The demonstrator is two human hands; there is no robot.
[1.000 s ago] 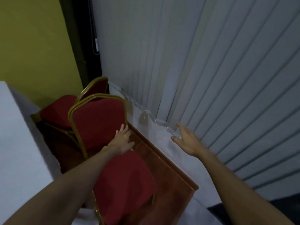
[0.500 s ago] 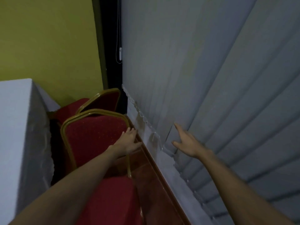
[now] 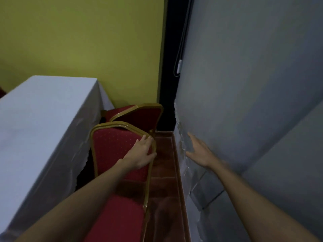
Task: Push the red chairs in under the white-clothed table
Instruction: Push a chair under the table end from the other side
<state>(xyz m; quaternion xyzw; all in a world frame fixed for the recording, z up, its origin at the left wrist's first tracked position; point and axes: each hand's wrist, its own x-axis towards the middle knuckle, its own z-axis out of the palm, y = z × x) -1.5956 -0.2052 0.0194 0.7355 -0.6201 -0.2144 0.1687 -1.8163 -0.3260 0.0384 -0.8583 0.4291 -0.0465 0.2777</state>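
Observation:
The white-clothed table (image 3: 43, 119) fills the left side. Tucked against its hanging cloth is a red chair (image 3: 111, 147) with a gold metal frame, its backrest upright and its seat toward me. My left hand (image 3: 139, 154) lies on the right top corner of that backrest, fingers on the red padding and thumb hooked round the gold frame. A second red chair (image 3: 145, 117) stands just behind it, near the corner of the room. My right hand (image 3: 197, 151) is spread open, holding nothing, against the grey blinds.
Grey vertical blinds (image 3: 253, 102) run along the right, with a pull cord (image 3: 179, 67) hanging near the dark corner. A yellow wall (image 3: 87, 41) closes the far end. A narrow strip of brown wooden floor (image 3: 162, 172) runs between chairs and blinds.
My view has swung left and up, bringing more of the table in. My left hand slid from the backrest's lower right edge to its top right corner. The right hand stays by the blinds.

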